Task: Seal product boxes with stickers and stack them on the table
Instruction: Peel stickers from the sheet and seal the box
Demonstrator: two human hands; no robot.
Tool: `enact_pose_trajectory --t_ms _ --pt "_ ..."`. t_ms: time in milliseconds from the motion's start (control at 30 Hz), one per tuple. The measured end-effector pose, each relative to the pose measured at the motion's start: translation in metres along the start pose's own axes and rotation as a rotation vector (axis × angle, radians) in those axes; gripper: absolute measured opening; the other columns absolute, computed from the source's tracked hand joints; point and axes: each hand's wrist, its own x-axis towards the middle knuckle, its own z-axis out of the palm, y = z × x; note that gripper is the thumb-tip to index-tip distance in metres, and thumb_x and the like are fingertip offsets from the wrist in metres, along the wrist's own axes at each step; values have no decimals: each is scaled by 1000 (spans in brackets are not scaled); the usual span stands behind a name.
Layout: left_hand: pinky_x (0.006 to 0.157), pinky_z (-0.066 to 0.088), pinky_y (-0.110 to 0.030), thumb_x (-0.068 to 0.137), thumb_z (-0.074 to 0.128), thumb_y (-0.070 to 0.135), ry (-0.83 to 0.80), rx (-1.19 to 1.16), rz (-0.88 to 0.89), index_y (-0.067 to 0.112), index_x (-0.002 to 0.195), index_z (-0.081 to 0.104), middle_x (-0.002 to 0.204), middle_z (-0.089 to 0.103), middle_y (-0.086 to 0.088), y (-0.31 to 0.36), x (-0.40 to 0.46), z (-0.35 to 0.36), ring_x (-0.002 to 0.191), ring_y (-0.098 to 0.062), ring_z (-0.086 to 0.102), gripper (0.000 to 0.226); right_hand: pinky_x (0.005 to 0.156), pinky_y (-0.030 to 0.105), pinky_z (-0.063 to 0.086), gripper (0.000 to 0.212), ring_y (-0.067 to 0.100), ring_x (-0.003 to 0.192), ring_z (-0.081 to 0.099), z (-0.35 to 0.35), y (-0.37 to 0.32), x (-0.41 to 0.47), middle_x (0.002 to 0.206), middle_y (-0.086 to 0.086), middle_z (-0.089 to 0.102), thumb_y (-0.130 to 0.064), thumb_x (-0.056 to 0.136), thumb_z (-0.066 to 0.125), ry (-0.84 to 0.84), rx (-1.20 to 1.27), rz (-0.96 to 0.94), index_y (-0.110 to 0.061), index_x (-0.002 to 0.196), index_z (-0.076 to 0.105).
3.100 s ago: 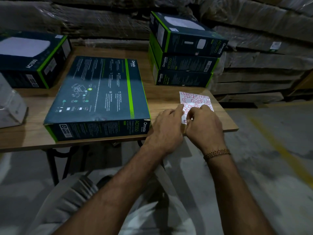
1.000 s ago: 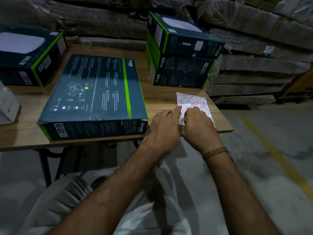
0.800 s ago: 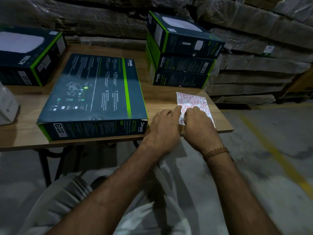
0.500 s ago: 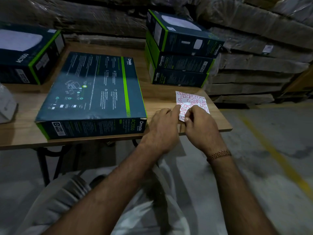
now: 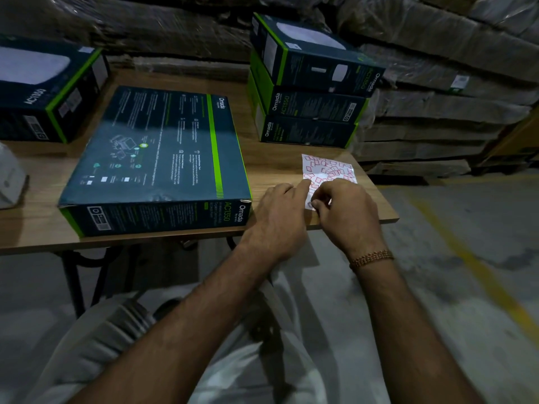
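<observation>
Sticker sheet (image 5: pixel 329 172) lies flat at the table's (image 5: pixel 271 166) near right corner, white backing with red-outlined labels scattered across it. Its long axis looks to run from the near edge toward the far one, slightly skewed.

Right hand (image 5: pixel 347 212) sits on the sheet's near end, thumb and forefinger curled and pinched together at a label there. Can't tell whether a sticker is lifted or only being picked at; the fingertips hide it. Left hand (image 5: pixel 278 217) is just beside it, fingers fairly straight, index tip pressing the sheet's left near edge to pin it down. Nothing gripped in it.

Open box (image 5: pixel 157 158), the big flat one, lies left of both hands, its near side flush with the table's near edge, long axis along that edge. Its right near corner is just beside the left hand. So the sealing target is to the left of the pinch, and the left hand is the nearer one to it, while the right hand carries the sticker.

Stack of three boxes (image 5: pixel 309 91) stands at the far right edge, beyond the sheet. One more box (image 5: pixel 43 91) at the far left.

Judgement: step in hand is peeling. Next the right hand has to cross left to the box's end flap.
</observation>
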Motion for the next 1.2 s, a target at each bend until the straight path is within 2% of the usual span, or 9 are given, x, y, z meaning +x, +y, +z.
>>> enact_pose_trajectory --t_ms 167,233,333,467,633,1000,1200 --pt "117 37 -41 95 53 9 -21 4 32 24 161 38 143 60 -5 -5 3 6 134 -27 45 70 74 39 50 7 25 94 62 9 1 -2 108 2 62 -23 104 59 -37 -46 -47 -20 109 64" --pt "119 33 -40 96 51 10 -22 28 63 22 158 44 148 59 -1 -6 5 7 138 -25 44 64 72 41 49 11 27 91 60 12 2 -4 111 5 58 -24 108 53 -56 -45 -55 -17 112 60" --pt "125 25 -39 101 50 17 -38 102 96 21 159 46 162 49 1 -7 7 8 148 -24 38 59 68 38 39 15 23 85 52 15 4 -6 112 6 53 -26 111 47 -59 -61 -51 -15 113 56" --pt "122 22 -32 99 27 27 -20 86 102 18 156 52 162 50 0 -8 7 6 147 -24 40 63 67 36 30 15 23 81 45 16 5 -11 111 8 52 -25 111 45 -33 -64 -47 -14 111 55" --pt "124 20 -30 104 49 13 -18 35 89 16 156 53 163 49 0 -10 8 3 149 -24 37 52 66 37 31 13 23 80 44 18 7 -13 108 8 52 -24 110 45 -15 -46 -55 -15 108 54" --pt "124 18 -28 110 49 25 -39 58 49 22 161 47 166 45 6 -11 12 5 151 -21 34 51 67 35 30 12 19 79 43 19 13 -17 107 4 50 -23 110 44 -2 52 -65 -16 109 54" --pt "128 21 -35 110 46 23 -58 86 52 20 163 42 168 41 3 -6 8 2 153 -21 31 53 67 37 31 10 23 79 46 19 16 -17 105 5 52 -22 110 44 17 80 -91 -17 107 52"
